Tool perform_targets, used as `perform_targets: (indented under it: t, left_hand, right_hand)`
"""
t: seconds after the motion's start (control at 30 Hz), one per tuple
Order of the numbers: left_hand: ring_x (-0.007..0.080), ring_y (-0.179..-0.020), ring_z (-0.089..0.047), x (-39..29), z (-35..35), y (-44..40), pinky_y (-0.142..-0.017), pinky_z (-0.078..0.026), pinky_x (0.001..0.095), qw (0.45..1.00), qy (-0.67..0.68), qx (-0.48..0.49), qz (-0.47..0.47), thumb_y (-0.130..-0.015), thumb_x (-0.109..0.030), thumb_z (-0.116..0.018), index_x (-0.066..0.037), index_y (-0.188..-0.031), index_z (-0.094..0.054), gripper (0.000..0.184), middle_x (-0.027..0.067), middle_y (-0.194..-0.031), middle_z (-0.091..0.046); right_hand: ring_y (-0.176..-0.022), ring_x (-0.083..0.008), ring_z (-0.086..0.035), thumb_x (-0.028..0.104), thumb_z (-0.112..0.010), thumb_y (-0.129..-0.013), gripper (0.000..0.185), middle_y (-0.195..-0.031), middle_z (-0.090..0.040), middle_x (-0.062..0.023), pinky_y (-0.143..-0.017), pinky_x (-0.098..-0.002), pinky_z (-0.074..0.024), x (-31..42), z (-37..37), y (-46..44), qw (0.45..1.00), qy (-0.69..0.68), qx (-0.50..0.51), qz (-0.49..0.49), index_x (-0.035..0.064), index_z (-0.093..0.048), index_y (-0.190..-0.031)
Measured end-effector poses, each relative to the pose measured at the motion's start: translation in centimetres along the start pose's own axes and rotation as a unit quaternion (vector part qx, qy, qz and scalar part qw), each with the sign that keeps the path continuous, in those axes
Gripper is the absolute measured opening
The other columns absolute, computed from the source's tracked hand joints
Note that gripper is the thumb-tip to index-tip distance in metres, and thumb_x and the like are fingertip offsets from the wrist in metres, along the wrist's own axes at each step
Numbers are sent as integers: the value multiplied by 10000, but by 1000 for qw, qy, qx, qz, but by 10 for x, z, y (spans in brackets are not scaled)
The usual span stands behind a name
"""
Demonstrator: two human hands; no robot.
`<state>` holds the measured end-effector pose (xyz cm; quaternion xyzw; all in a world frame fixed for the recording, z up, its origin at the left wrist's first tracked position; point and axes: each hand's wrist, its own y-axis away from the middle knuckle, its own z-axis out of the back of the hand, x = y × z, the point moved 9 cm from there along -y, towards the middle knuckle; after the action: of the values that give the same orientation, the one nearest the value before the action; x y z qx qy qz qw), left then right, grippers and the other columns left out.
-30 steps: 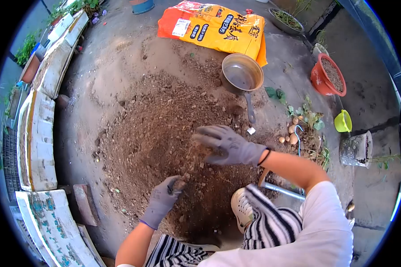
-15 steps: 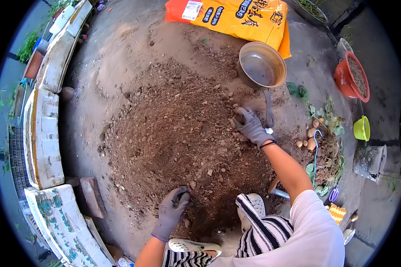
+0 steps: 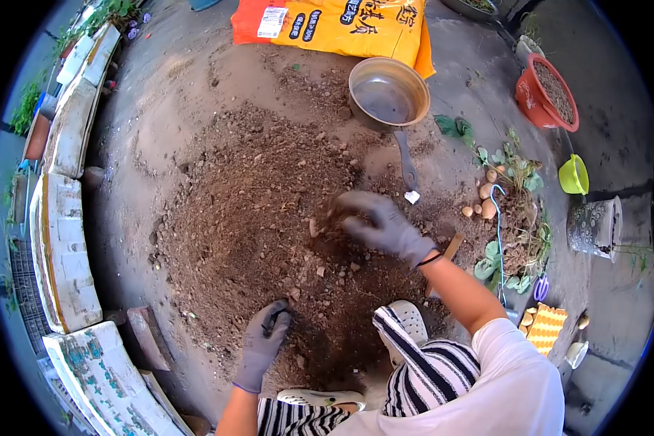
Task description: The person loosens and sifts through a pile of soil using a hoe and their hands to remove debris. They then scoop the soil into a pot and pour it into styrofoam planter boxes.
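Observation:
A heap of loose brown soil point(image 3: 225, 218) with small clods covers the ground before me. My right hand point(image 3: 385, 227), in a grey glove, is at the heap's right side. Its fingers curl around soil, which is blurred by motion at the fingertips. My left hand point(image 3: 260, 347), gloved alike, rests low at the heap's near edge. Its dark-stained fingers are curled in towards the thumb, and what they hold, if anything, is hidden. Beyond my right hand lies a pot point(image 3: 389, 94) with a long handle, a small white piece point(image 3: 412, 197) by the handle's end.
A yellow and orange bag point(image 3: 327, 25) lies at the back. Right are potatoes point(image 3: 485, 191), uprooted plants point(image 3: 519, 240), a blue hooked rod point(image 3: 499, 240), purple-handled scissors point(image 3: 541, 288), a red basin point(image 3: 547, 94) and a green pot point(image 3: 574, 174). White foam boxes point(image 3: 64, 247) line the left.
My right hand has moved from beside the pot's handle nearer to me and over the heap, disturbing soil. My left hand stays at the near edge. The whole view has shifted slightly.

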<state>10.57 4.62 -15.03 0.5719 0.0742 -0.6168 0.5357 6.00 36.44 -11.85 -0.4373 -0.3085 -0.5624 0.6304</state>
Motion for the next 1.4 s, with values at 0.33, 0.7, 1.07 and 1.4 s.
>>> perform_targets:
  t: [0.33, 0.7, 1.07, 1.4]
  left_hand:
    - [235, -948, -585, 0, -27, 21, -836, -530, 442, 912, 370, -32, 175, -817, -104, -683, -73, -1269, -311, 586, 130, -1109, -512]
    - [232, -1057, -543, -25, -28, -27, -887, -481, 364, 892, 417, -176, 2, -796, 86, -633, -108, -1390, -245, 735, 117, -1274, -467]
    - [169, -950, -563, -6, 71, -22, -843, -461, 290, 950, 237, -201, 5, -823, 21, -559, -2, -1291, -416, 490, 99, -1122, -579]
    - [211, -1202, -487, -31, 105, 20, -1006, -385, 316, 985, 128, -117, -8, -873, -72, -596, -6, -1339, -415, 504, 133, -1316, -490]
  right_hand:
    - [-1256, -321, -381, 678, -504, -773, 832, -1348, -423, -166, -1062, -439, -293, -58, -41, 47, 964, 97, -74, -238, 167, -366, -1414]
    - [-915, -307, -573, 209, -673, -750, 711, -1005, -532, -135, -766, -347, -502, 77, -103, 6, 996, 39, -51, 57, 222, -387, -1401]
    - [-949, -314, -603, 373, -639, -757, 562, -1052, -584, -127, -770, -416, -494, 101, -121, -38, 968, 157, 191, 26, 179, -490, -1262]
    - [-893, -225, -607, 347, -618, -846, 428, -1093, -621, -154, -780, -356, -483, -30, 154, 23, 902, 223, -331, -164, 50, -594, -1154]
